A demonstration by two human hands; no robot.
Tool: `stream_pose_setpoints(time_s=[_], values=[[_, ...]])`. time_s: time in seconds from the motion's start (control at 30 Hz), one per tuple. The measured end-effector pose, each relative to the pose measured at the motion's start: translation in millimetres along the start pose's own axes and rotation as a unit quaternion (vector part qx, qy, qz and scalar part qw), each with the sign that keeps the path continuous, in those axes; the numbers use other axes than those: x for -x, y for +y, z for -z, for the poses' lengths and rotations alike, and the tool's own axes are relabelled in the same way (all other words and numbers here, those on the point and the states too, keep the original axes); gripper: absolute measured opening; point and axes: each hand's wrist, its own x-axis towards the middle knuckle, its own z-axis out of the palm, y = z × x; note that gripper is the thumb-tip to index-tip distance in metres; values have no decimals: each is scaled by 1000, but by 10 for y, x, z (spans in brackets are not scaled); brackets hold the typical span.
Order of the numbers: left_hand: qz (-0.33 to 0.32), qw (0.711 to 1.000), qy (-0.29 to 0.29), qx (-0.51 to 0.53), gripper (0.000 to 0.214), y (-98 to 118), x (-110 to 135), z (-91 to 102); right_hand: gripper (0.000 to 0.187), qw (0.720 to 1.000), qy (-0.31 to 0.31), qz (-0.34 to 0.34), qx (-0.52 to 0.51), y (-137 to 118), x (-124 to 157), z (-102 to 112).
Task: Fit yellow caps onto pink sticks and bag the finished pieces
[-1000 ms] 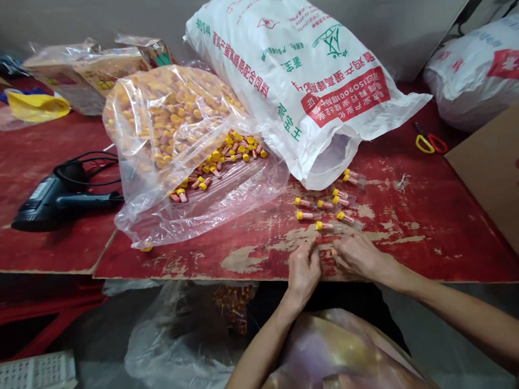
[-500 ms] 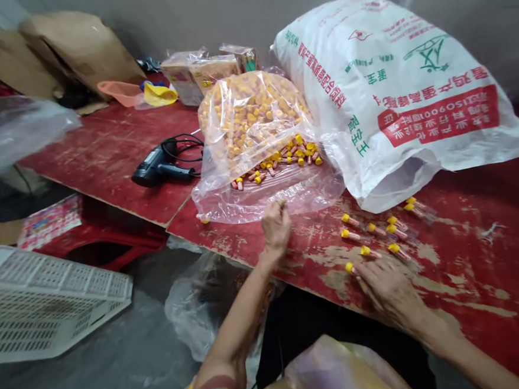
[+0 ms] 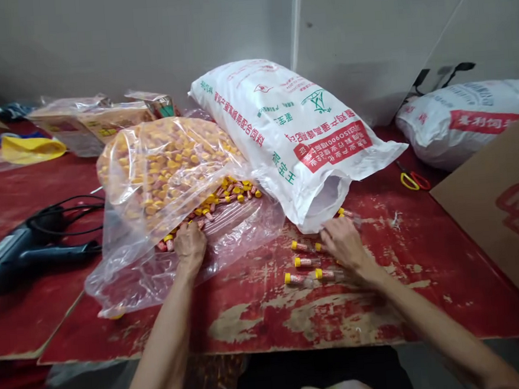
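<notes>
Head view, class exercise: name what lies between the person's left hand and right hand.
In the head view, the left hand rests on a clear plastic bag, whose film spreads toward the right hand; beyond it, yellow-capped tubes lie on the worn red tabletop.

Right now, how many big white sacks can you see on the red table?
2. One white sack lies in the middle, against the clear plastic bag; the other white sack lies at the far right, behind the scissors.
</notes>
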Motion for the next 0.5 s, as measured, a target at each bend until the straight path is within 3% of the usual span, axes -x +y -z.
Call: stream_pose_setpoints(time_s=[0.1,0.2,0.27,0.37,0.5], values=[[12,997,68,44,25,33,143,124,30,990,-66,-93,85,452,-547,-110],[37,972,123,198,29,190,535,290,34,986,-100,-84,100,694,-1014,-281],[70,934,76,342,30,347,907,352,34,986,-126,-52,101,751,-1228,-386],[131,845,-41,517,33,566,1459,305,32,982,-154,-12,105,765,-1408,-477],[187,775,-124,591,34,719,1880,122,30,981,-152,16,122,781,-1380,-402]])
